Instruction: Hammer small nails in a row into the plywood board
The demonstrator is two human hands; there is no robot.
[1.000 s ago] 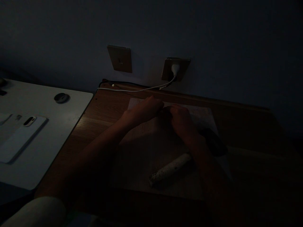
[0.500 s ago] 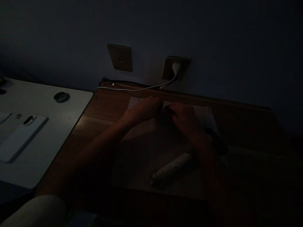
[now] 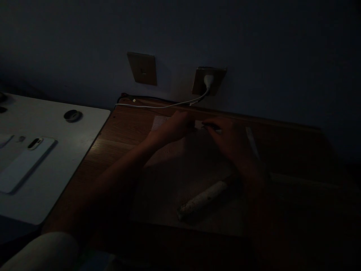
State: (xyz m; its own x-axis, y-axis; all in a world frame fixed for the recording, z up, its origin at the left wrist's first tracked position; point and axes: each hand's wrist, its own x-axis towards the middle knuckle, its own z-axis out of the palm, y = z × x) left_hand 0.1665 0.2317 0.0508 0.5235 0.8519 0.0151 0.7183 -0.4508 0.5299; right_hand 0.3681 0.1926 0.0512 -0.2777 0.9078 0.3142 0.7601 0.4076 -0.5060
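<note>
The scene is very dark. Both hands rest on a pale sheet of paper (image 3: 180,177) lying on a brown wooden table (image 3: 118,131). My left hand (image 3: 176,128) has its fingers curled and pressed down near the sheet's far edge. My right hand (image 3: 225,137) lies beside it, fingers stretched forward along that far edge, and seems to pinch the paper. A whitish speckled roll (image 3: 201,201) lies on the sheet below my right forearm.
A white phone (image 3: 24,165) and a small round dark object (image 3: 72,115) lie on a white table (image 3: 56,150) at left. On the wall are a switch plate (image 3: 141,68) and a socket (image 3: 208,79) with a white plug; its cable (image 3: 158,107) runs along the table's back edge.
My right hand has slid rightward along the sheet's far edge, away from my left hand, with its fingers stretching out. My left hand has stayed in place.
</note>
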